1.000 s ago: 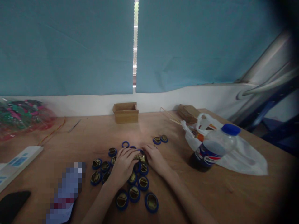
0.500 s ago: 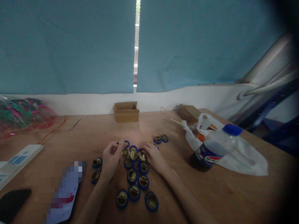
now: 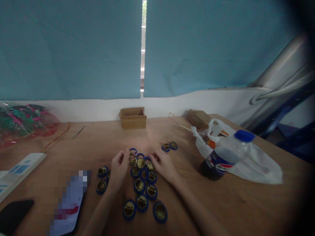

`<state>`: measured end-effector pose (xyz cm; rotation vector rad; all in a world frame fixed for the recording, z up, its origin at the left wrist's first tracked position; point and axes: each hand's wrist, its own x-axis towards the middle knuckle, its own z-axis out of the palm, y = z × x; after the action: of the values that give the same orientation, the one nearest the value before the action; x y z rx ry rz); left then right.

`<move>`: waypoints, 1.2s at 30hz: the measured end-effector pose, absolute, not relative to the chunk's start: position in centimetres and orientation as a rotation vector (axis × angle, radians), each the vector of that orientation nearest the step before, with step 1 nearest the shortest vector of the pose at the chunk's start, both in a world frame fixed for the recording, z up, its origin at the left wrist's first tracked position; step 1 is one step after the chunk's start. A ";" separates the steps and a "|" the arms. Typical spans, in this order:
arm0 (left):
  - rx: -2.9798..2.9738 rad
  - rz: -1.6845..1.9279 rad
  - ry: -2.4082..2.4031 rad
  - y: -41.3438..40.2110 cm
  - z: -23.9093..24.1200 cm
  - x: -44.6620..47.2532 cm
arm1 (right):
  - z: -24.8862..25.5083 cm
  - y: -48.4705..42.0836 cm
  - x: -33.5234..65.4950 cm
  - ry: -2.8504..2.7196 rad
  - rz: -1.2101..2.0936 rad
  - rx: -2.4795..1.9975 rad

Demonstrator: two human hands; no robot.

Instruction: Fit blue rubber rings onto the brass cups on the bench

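Note:
Round pin badges with blue rims and gold backs lie in a cluster [image 3: 139, 186] on the wooden table, several with pin bars facing up. Beside the cluster's upper left is my left hand [image 3: 118, 166], thumb and forefinger pinched together; anything between them is too small to make out. On the other side, my right hand [image 3: 163, 165] has its fingers curled at a badge [image 3: 149, 166], partly covering it. What its fingertips grip is hidden. Several more badges [image 3: 101, 186] lie left of my left wrist, and a pair [image 3: 173, 145] lies beyond my right hand.
A small open cardboard box [image 3: 133, 122] stands at the back. To the right are a cola bottle [image 3: 222, 157], a white plastic bag [image 3: 261, 167] and a brown package [image 3: 198, 119]. A phone [image 3: 70, 203], a white power strip [image 3: 23, 172] and bagged items [image 3: 27, 121] are left.
My left hand has shifted slightly right, uncovering part of a badge by its wrist. My right hand's fingers have curled in more, and the badge just behind them is now hidden.

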<state>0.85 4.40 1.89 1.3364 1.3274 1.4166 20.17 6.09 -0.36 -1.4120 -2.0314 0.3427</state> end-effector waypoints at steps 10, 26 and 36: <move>1.154 1.319 1.200 4.9 0.1 1.0 | 0.0 4.4 19.2 -2.226 0.434 -1.170; 1.365 1.253 1.263 3.9 0.8 1.7 | 2.2 4.5 19.9 -1.502 1.327 -0.945; 1.483 1.169 1.218 3.3 1.0 2.7 | 1.7 4.4 18.8 -1.383 1.449 -0.997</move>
<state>2.66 3.31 1.04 1.4833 1.2181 1.1694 18.85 4.44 1.68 -0.9967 -1.3831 1.4494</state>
